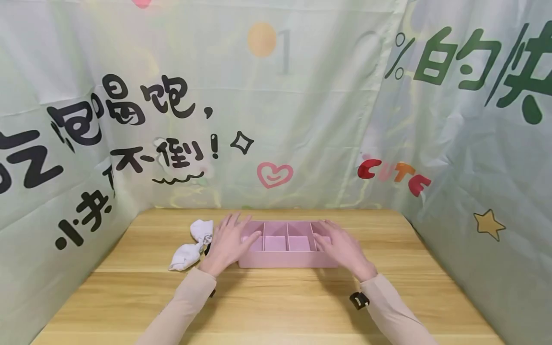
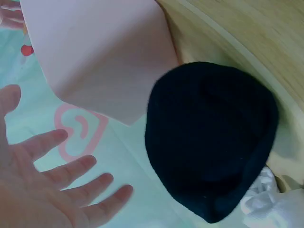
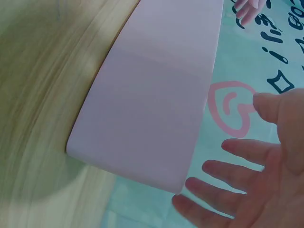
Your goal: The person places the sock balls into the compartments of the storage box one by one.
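Here, left hand (image 1: 227,242): fingers spread, at the pink divided box's (image 1: 288,259) left end.
Right hand (image 1: 342,248): fingers spread, at its right end.
White socks (image 1: 192,243): just left of the box.
Black sock (image 2: 211,137): beside them.

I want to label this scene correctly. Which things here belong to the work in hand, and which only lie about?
In hand:
pink box, with dividers
left hand, open, at its left end
right hand, open, at its right end

Lying about:
white socks, left of the box
black sock, beside them
table
printed cloth behind
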### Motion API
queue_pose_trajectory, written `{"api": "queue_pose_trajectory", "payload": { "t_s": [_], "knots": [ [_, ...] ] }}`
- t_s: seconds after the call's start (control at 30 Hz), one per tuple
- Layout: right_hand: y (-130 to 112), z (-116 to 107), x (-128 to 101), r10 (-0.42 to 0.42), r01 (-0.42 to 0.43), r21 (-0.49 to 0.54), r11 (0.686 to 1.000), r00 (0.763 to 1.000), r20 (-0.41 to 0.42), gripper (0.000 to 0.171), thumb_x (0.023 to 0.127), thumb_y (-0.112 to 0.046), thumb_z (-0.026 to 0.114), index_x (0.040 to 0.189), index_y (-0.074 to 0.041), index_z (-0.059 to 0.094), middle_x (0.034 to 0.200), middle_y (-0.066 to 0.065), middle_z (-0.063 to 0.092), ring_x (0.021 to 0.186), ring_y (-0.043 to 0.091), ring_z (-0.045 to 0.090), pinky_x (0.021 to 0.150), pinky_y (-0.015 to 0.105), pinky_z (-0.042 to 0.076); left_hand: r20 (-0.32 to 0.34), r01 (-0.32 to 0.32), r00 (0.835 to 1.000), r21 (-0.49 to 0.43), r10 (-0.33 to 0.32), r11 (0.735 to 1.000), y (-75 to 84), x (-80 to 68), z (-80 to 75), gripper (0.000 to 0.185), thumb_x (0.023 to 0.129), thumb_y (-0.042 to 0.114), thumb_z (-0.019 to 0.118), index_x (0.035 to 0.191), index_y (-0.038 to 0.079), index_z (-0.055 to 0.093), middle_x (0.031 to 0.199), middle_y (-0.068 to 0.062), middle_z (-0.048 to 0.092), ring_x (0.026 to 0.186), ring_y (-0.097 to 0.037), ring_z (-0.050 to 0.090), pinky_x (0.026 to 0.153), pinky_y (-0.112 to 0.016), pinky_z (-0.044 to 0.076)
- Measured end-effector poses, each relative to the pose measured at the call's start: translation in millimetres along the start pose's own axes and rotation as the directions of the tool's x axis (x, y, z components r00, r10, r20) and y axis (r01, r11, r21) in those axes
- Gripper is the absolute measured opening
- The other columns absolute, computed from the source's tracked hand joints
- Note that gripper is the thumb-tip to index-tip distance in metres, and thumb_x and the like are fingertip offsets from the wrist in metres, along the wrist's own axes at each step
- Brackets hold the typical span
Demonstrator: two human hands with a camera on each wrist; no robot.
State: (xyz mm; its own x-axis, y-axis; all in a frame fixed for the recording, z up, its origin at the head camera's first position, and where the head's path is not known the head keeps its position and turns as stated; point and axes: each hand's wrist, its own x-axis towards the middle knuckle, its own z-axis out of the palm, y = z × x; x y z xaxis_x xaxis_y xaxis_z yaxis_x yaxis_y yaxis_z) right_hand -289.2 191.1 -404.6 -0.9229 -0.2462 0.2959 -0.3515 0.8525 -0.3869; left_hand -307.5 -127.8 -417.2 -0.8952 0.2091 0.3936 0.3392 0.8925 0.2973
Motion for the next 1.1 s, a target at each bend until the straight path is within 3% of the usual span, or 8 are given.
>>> {"api": "queue_pose_trajectory", "payload": {
  "t_s": [0.1, 0.2, 0.4, 0.6, 0.87, 1.0, 1.1],
  "knots": [
    [1.5, -0.3, 1.3, 0.046, -0.044, 0.091, 0.995, 0.999, -0.024, 0.048, 0.098, -0.037, 0.058, 0.138, -0.011, 0.056, 0.141, 0.016, 0.056, 0.118, 0.038, 0.059, 0.096, 0.059, 0.047, -0.030, 0.007, 1.000, -0.033, -0.008, 0.999, -4.1, 0.2, -2.8, 0.065, 0.095, 0.061, 0.050, 0.142, 0.017, 0.053, 0.148, -0.016, 0.047, 0.136, -0.041, 0.042, 0.109, -0.062, 0.033],
    [4.2, -1.5, 2.4, 0.115, -0.106, 0.207, 0.973, 0.993, -0.032, 0.045, 0.096, -0.033, 0.063, 0.136, -0.011, 0.059, 0.132, 0.015, 0.063, 0.111, 0.034, 0.064, 0.093, 0.054, 0.050, -0.026, 0.054, 0.998, -0.123, -0.057, 0.991, -8.1, 0.4, -6.3, 0.063, 0.094, 0.059, 0.054, 0.140, 0.016, 0.055, 0.143, -0.013, 0.053, 0.132, -0.038, 0.048, 0.106, -0.058, 0.039],
    [10.3, -1.3, 4.9, 0.232, -0.185, 0.395, 0.900, 0.970, -0.075, 0.044, 0.093, -0.025, 0.068, 0.130, -0.003, 0.062, 0.119, 0.018, 0.069, 0.106, 0.031, 0.065, 0.084, 0.037, 0.054, 0.029, 0.174, 0.984, -0.282, -0.173, 0.944, -19.2, 2.2, -10.0, 0.058, 0.092, 0.057, 0.059, 0.137, 0.021, 0.056, 0.129, -0.008, 0.065, 0.115, -0.028, 0.062, 0.094, -0.051, 0.050],
    [22.1, -1.2, 5.3, 0.308, -0.234, 0.510, 0.828, 0.949, -0.065, 0.048, 0.092, -0.026, 0.069, 0.134, -0.004, 0.059, 0.126, 0.021, 0.064, 0.108, 0.030, 0.063, 0.081, 0.022, 0.050, 0.020, 0.206, 0.976, -0.383, -0.215, 0.901, -32.8, 3.1, -10.7, 0.050, 0.089, 0.049, 0.067, 0.129, 0.018, 0.063, 0.109, -0.008, 0.072, 0.098, -0.022, 0.068, 0.086, -0.045, 0.053],
    [30.6, 0.2, 1.9, 0.371, -0.318, 0.577, 0.752, 0.928, 0.028, 0.053, 0.092, -0.018, 0.069, 0.139, -0.001, 0.052, 0.139, 0.022, 0.054, 0.120, 0.035, 0.054, 0.092, 0.034, 0.050, 0.089, 0.295, 0.952, -0.530, -0.293, 0.795, -58.7, -1.4, -20.6, 0.048, 0.088, 0.042, 0.071, 0.125, 0.012, 0.065, 0.110, -0.013, 0.071, 0.106, -0.028, 0.064, 0.088, -0.044, 0.053],
    [34.8, 2.3, -0.5, 0.361, -0.333, 0.609, 0.720, 0.929, 0.082, 0.057, 0.092, -0.014, 0.068, 0.142, 0.004, 0.046, 0.142, 0.026, 0.049, 0.126, 0.040, 0.051, 0.102, 0.044, 0.048, 0.121, 0.306, 0.948, -0.602, -0.295, 0.738, -71.1, -4.0, -25.3, 0.045, 0.090, 0.032, 0.072, 0.127, 0.009, 0.064, 0.114, -0.017, 0.070, 0.108, -0.030, 0.064, 0.087, -0.039, 0.055],
    [38.7, 3.8, -1.6, 0.335, -0.329, 0.629, 0.704, 0.935, 0.114, 0.059, 0.093, -0.014, 0.066, 0.144, 0.005, 0.043, 0.146, 0.027, 0.046, 0.129, 0.042, 0.049, 0.105, 0.047, 0.046, 0.140, 0.316, 0.945, -0.628, -0.296, 0.711, -80.3, -5.9, -29.0, 0.044, 0.090, 0.029, 0.072, 0.128, 0.009, 0.063, 0.116, -0.015, 0.069, 0.107, -0.028, 0.063, 0.085, -0.033, 0.054]
  ]
}}
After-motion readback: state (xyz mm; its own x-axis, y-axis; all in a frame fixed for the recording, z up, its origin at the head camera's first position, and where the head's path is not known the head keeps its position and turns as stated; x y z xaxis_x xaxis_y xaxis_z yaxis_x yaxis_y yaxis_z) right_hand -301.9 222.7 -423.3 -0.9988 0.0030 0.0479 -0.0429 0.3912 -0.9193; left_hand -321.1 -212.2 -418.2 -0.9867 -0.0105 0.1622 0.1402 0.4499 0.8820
